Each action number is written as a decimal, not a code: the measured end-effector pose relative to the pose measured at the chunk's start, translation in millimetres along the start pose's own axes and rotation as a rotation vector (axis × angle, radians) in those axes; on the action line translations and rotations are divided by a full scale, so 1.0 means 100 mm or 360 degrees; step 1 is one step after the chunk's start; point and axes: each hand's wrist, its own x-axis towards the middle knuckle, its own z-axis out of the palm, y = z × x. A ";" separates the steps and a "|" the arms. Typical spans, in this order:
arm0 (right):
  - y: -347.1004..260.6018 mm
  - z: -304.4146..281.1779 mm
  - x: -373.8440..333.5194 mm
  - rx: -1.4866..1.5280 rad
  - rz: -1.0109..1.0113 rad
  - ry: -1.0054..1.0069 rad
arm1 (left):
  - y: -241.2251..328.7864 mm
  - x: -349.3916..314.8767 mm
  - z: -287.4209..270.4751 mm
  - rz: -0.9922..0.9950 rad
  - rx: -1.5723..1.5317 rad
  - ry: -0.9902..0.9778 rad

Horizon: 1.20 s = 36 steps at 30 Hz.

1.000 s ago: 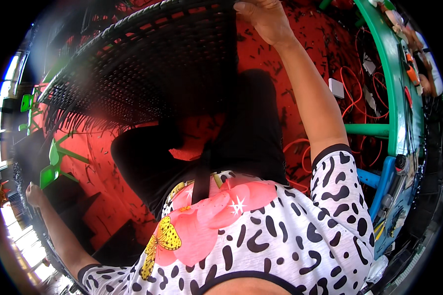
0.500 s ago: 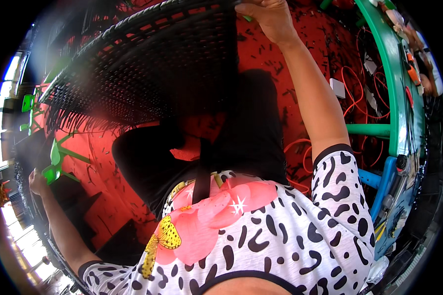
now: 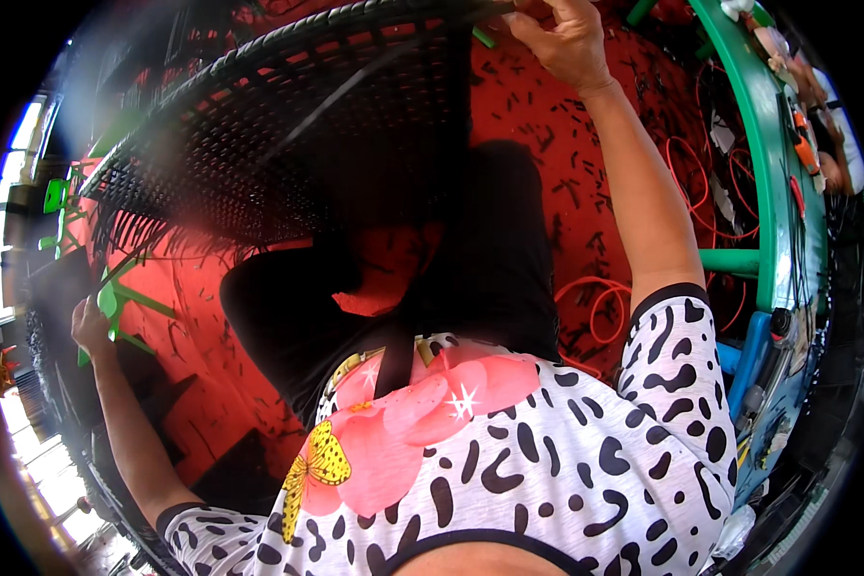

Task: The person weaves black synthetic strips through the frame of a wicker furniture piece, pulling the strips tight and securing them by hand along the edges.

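A black woven panel (image 3: 259,144) with an open lattice stands tilted over my lap, its bound rim on top and loose strand ends hanging at its lower left. A pale, shiny strip (image 3: 341,96) crosses its face at a slant. At the top, just beyond the panel's upper right corner, my right hand (image 3: 564,48) has its fingers bent and pinched; what lies between them is cut off by the frame edge and dark. Far out to the left, my left hand (image 3: 91,328) is closed on a thin black strand (image 3: 123,266) running up toward the panel.
A green-edged table (image 3: 754,125) with tools stands on the right, a blue frame (image 3: 747,360) nearer. Orange hose (image 3: 605,302) coils on the red floor (image 3: 586,192), littered with short black scraps. Green stools (image 3: 130,298) stand left. Another person (image 3: 840,134) is at the far right.
My right hand has shifted right, off the panel's corner. My left hand has risen slightly and moved inward. The pale strip across the panel now shows.
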 end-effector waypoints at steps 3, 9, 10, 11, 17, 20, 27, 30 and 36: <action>-0.24 0.10 0.07 -0.0431 -0.0023 -0.0104 | -0.16 0.03 -0.07 -0.0014 -0.0001 -0.0124; -0.42 0.03 0.14 -0.1096 -0.0234 -0.0468 | 0.13 -0.17 0.51 0.0351 0.0525 -0.0150; -0.47 0.01 0.15 -0.1081 -0.0237 -0.0463 | 0.09 -0.16 0.42 0.0348 0.0537 -0.0139; -0.51 0.01 0.16 -0.1071 -0.0189 -0.0584 | 0.04 -0.15 0.34 0.0078 0.0314 -0.0106; -0.57 -0.02 0.15 -0.0987 -0.0323 -0.0418 | 0.35 -0.48 0.94 -0.0172 0.0476 -0.0228; -0.48 0.02 -0.02 -0.0088 0.0288 0.0179 | 0.76 -0.73 1.34 0.0067 0.0836 -0.0163; -0.92 0.15 0.05 0.0011 0.0162 -0.0144 | 2.57 -2.09 2.83 0.1369 0.0390 -0.0789; -0.93 0.34 0.13 -0.0563 -0.0186 -0.0020 | 3.24 -2.50 3.25 0.1831 0.0142 -0.0894; -0.98 0.03 0.00 -0.0354 0.0043 -0.0417 | 3.47 -2.58 3.95 0.1941 0.0022 -0.0947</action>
